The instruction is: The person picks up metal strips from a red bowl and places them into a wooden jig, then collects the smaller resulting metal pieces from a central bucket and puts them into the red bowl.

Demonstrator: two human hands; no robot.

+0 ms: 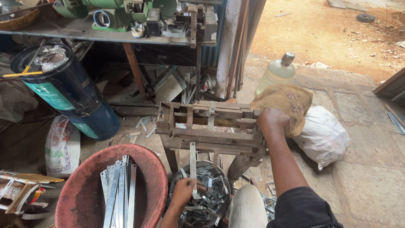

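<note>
- The wooden press frame [211, 126] fills the centre, its beams running from 9 to 3 o'clock; it stands at 12 o'clock from the left hand and blocks any straight path past it.
- The red basin [80, 194] sits at 9 o'clock from the left hand, just beside the metal bowl, with a bundle of long flat strips [118, 190] lying in it, their long axes running roughly 12 to 6.
- The blue drum [67, 90] lies tilted at 10 o'clock, well apart from both hands.
- The white sack [325, 135] and the burlap sack [291, 103] rest at 3 o'clock from the frame; the burlap one is just behind the right hand.
- The metal bowl [223, 185] of bent clips sits under the frame, at 6 o'clock from it, beneath the left hand.
- The right hand [273, 120] is closed in a fist at the frame's 3 o'clock end; what it grips is hidden, probably a lever.
- The left hand [183, 192] has fingers curled around the lower end of the metal strip [193, 169].
- That strip stands nearly upright, long axis 12 to 6, rising from the fingers toward the frame's underside; its top end lies close to the lower beam. The left hand is the nearer one; the right is well apart at 2 o'clock.
</note>
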